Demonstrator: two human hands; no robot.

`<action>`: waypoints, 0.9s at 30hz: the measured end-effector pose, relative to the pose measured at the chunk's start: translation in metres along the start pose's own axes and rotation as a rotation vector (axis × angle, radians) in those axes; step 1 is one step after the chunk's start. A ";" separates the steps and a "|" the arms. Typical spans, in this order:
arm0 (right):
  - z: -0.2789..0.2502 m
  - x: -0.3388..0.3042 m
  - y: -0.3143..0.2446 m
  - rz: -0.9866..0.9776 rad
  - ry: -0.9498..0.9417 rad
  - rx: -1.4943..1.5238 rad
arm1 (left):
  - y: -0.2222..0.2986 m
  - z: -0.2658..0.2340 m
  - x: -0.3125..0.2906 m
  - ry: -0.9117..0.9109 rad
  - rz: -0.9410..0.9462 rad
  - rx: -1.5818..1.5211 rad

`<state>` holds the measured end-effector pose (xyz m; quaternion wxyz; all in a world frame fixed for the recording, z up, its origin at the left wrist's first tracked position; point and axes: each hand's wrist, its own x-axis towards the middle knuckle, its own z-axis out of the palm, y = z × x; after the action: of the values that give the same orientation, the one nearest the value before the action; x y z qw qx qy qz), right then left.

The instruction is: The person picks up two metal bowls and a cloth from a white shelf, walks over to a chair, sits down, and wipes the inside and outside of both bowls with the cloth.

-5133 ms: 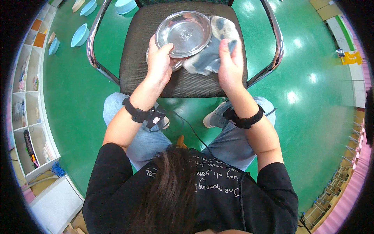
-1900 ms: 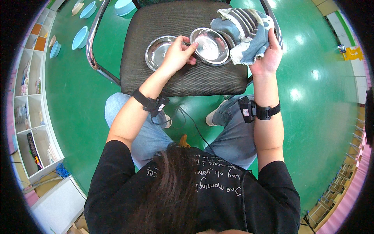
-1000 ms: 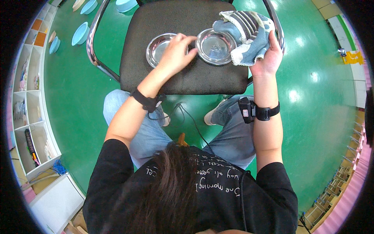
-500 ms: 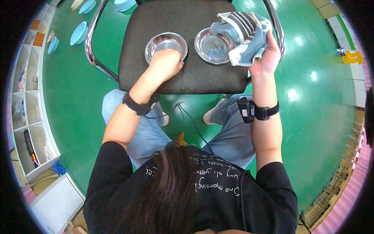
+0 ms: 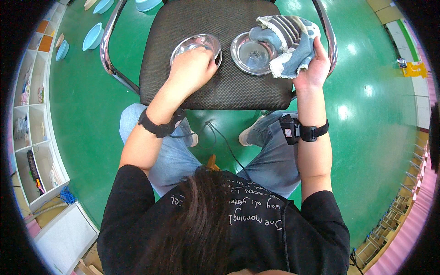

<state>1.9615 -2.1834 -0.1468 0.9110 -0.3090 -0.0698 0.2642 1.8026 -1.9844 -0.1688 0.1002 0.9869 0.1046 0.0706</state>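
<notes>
My left hand (image 5: pixel 192 68) is closed over the near side of a shiny metal bowl (image 5: pixel 207 40) on the chair seat, its fingers hidden inside. The bowl looks slightly tilted, and a second rim shows beneath it at the right. Beside it to the right, another round metal bowl (image 5: pixel 243 50) rests flat on the seat. My right hand (image 5: pixel 316 68) holds a blue-grey cloth (image 5: pixel 293 62) with dark stripes and a white lacy edge. The cloth hangs over the right side of that second bowl; the fingers beneath it are hidden.
The black mesh chair seat (image 5: pixel 215 13) has curved chrome armrests (image 5: pixel 106 46) on both sides. Light-blue basins (image 5: pixel 93 37) lie on the green floor (image 5: pixel 91 119) at the far left. White shelves (image 5: pixel 39 119) line the left wall. A cable (image 5: pixel 224 140) hangs between my knees.
The left bowl has tilted up with my left hand, and a rim shows beneath it. The right bowl has shifted slightly to the right. My right hand and the cloth barely moved.
</notes>
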 end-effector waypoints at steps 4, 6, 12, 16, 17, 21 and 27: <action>-0.003 0.000 0.002 0.006 0.000 0.025 | -0.005 -0.013 0.003 0.259 -0.084 -0.177; -0.006 0.000 0.002 0.005 0.006 0.013 | -0.016 -0.016 0.008 0.372 -0.100 -0.251; 0.006 -0.006 0.013 0.008 0.038 -0.028 | -0.038 -0.014 0.011 0.324 -0.325 -1.023; 0.014 -0.019 0.030 -0.143 -0.045 -0.332 | -0.019 -0.015 0.009 0.251 -0.234 -1.268; 0.014 -0.022 0.034 -0.178 -0.119 -0.474 | -0.018 -0.011 0.008 0.224 -0.248 -1.326; 0.017 -0.035 0.053 -0.373 -0.461 -1.012 | 0.002 -0.008 0.007 0.175 -0.220 -1.480; 0.029 -0.047 0.074 -0.659 -0.693 -1.402 | 0.015 0.008 -0.002 0.218 -0.029 -1.341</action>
<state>1.8804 -2.1436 -0.1661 0.4663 -0.6676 -0.5791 -0.0392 1.8052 -2.0009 -0.1732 0.6801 0.6972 0.0612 0.2180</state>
